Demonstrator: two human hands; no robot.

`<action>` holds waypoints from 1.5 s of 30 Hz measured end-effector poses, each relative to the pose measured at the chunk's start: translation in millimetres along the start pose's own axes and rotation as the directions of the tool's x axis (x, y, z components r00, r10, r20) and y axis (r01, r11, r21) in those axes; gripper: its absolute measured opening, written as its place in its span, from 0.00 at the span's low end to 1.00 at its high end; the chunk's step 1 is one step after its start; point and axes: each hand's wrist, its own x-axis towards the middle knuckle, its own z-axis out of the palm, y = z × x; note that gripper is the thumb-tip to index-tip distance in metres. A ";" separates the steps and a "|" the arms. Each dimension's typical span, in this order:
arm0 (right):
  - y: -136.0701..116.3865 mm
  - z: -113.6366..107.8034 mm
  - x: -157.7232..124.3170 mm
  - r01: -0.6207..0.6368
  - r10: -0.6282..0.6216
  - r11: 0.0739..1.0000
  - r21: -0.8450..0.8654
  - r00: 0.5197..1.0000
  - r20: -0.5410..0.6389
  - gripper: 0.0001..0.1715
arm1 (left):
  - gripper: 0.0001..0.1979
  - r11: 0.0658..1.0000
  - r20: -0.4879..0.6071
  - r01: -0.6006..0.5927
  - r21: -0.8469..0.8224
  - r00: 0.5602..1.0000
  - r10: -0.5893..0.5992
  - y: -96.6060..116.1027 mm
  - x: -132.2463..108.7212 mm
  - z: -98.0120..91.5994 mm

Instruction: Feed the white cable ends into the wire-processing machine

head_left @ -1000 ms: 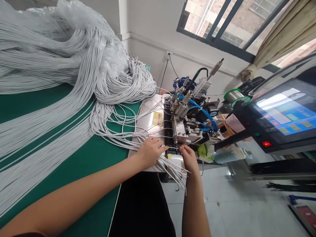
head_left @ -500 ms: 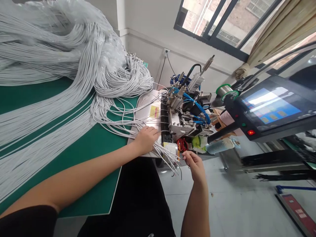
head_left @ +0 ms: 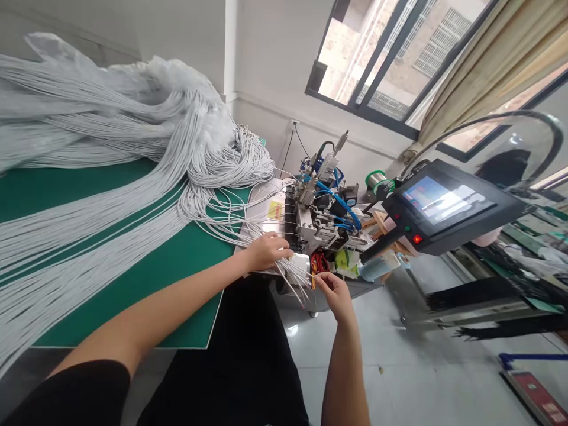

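Observation:
Thin light-grey cables (head_left: 296, 278) run in a loose bundle under my left hand (head_left: 267, 251), whose fingers are closed over them at the machine's front corner. Their loose ends fan out to the right. At the tips of these cables my right hand (head_left: 336, 294) pinches thumb and forefinger together on a cable end; the tip itself is hardly visible. The wire-processing machine (head_left: 306, 219) stands just beyond both hands, with single cables leading across its metal plate (head_left: 270, 225) into a dark row of slots.
Large heaps of grey cable (head_left: 146, 195) and clear plastic wrap (head_left: 195, 83) cover much of the green table (head_left: 173, 284). A touchscreen panel (head_left: 448, 198) with a lit red button juts out at right. Behind it are a wire spool (head_left: 377, 180) and a bottle (head_left: 377, 266).
My right hand has moved in to the cable ends, and its fingertips now meet them. My left hand stays on the bundle. The camera view has shifted and tilted.

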 end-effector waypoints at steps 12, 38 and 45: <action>-12.4 10.7 3.1 0.040 -0.012 0.966 0.254 0.994 -0.112 0.18 | 0.14 0.983 -0.187 -0.164 0.085 0.966 0.177 3.6 -7.8 -9.7; -9.1 36.6 67.8 -0.017 0.183 0.855 0.518 0.945 -0.271 0.21 | 0.13 0.996 -0.154 0.075 0.042 0.986 -0.067 -5.7 0.1 7.7; 2.9 24.0 73.4 -0.129 0.204 0.900 0.415 0.969 -0.141 0.18 | 0.15 0.995 -0.094 0.095 0.005 0.991 -0.094 -4.5 1.3 1.9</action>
